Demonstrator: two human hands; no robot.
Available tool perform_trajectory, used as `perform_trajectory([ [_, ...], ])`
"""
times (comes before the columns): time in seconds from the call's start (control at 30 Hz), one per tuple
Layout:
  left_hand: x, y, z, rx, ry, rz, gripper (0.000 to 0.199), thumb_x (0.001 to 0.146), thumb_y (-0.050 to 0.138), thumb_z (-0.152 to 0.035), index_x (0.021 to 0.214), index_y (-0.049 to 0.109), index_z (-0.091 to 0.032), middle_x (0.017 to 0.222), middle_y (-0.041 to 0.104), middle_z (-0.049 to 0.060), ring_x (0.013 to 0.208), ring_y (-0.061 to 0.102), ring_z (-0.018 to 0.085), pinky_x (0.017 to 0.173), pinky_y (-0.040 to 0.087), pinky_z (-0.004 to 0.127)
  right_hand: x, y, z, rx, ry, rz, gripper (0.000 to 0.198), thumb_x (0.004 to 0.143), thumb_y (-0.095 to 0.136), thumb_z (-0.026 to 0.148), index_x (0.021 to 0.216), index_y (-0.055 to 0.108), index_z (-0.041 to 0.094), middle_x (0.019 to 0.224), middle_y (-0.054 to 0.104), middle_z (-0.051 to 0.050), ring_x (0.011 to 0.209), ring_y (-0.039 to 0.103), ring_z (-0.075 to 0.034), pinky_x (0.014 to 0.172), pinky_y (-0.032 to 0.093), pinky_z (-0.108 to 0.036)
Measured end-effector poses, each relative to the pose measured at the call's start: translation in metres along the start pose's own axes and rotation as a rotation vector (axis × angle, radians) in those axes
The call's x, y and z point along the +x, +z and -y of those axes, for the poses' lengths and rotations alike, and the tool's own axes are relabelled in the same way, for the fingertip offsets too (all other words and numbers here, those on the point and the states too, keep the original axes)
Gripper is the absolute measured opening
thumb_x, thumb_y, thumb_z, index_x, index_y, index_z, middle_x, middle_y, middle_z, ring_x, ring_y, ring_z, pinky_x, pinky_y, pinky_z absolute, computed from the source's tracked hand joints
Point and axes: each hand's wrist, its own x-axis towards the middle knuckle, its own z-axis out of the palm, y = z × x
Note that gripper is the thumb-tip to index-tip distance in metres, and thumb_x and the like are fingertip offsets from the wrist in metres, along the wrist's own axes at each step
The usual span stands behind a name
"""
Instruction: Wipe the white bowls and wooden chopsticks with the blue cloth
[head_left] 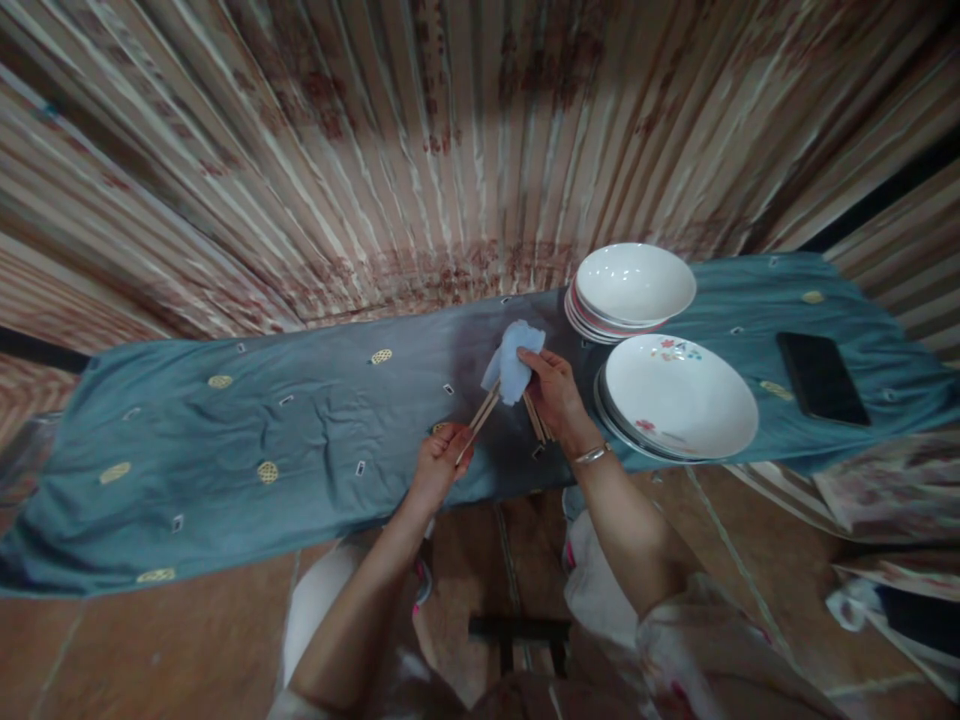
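Note:
My left hand (441, 464) grips a pair of wooden chopsticks (480, 418) by their lower end, above the blue cloth-covered table (300, 430). My right hand (553, 390) pinches a light blue wiping cloth (513, 362) around the upper end of those chopsticks. More wooden chopsticks (535, 420) lie under my right hand on the table. A bracelet sits on my right wrist.
Two stacks of white plates stand to the right: a far stack (634, 285) and a nearer one with a flower print (679, 398). A black phone (822, 378) lies at the table's right end. Striped curtain hangs behind. Tiled floor lies below the table edge.

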Motion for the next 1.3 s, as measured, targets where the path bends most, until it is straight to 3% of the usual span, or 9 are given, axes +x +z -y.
perform_trajectory([
  [0.37,0.001,-0.001,-0.001,-0.097,0.014,0.017,0.042,0.068,0.068,-0.055,0.064,0.054,-0.016,0.04,0.031,-0.011,0.032,0.022,0.002,0.033,0.013,0.018,0.002,0.001,-0.01,0.025,0.063,0.022,0.028,0.055,0.08,0.037,0.072,0.065,0.02,0.065,0.069,0.002,0.088,0.067,-0.02,0.075,0.055,-0.032],
  [0.97,0.0,-0.003,-0.002,-0.084,0.038,-0.001,0.044,0.068,0.067,-0.058,0.066,0.058,-0.015,0.036,0.032,-0.011,0.031,0.022,0.002,0.034,0.012,0.019,-0.001,0.003,-0.01,-0.048,0.069,0.017,0.032,0.052,0.081,0.041,0.068,0.064,0.02,0.07,0.07,0.0,0.087,0.067,-0.022,0.074,0.054,-0.032],
  [1.3,0.002,-0.004,-0.004,-0.086,0.055,-0.01,0.043,0.071,0.064,-0.057,0.064,0.056,-0.016,0.037,0.032,-0.01,0.031,0.022,0.003,0.033,0.012,0.021,-0.017,0.014,-0.035,-0.089,0.192,0.097,0.032,0.051,0.082,0.042,0.07,0.07,0.018,0.064,0.071,0.001,0.066,0.066,-0.016,0.062,0.051,-0.027],
])
